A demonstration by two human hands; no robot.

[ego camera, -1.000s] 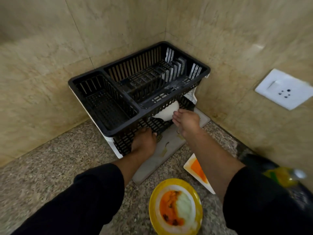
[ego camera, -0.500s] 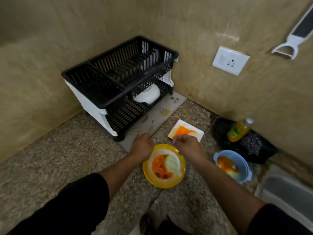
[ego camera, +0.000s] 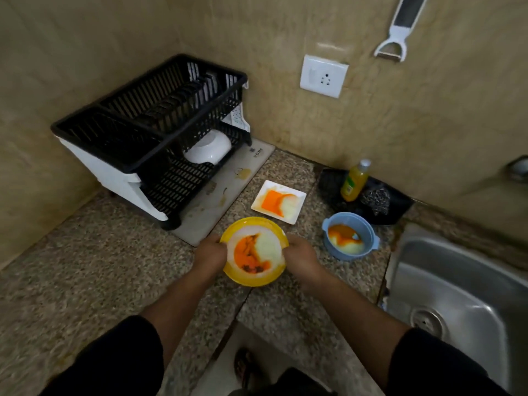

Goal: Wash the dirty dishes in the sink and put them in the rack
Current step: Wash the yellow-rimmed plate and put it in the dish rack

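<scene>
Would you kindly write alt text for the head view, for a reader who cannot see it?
The left hand and right hand grip a food-smeared yellow plate at a granite counter. Beyond lie a dirty square plate and blue bowl; a dish rack holding a white bowl stands left, a steel sink right.

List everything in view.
dish rack: 1, black, counter corner
white bowl: 1, white, rack's lower tier
mat: 1, grey, under rack
square plate: 1, white, soiled, right of mat
yellow plate: 1, yellow, soiled, held, front centre
blue bowl: 1, blue, soiled, beside sink
soap bottle: 1, yellow, on black tray
scrubber: 1, grey, on black tray
sink: 1, steel, far right
socket: 1, white, wall
peeler: 1, white, on wall
hands: 2, left hand and right hand gripping yellow plate
</scene>
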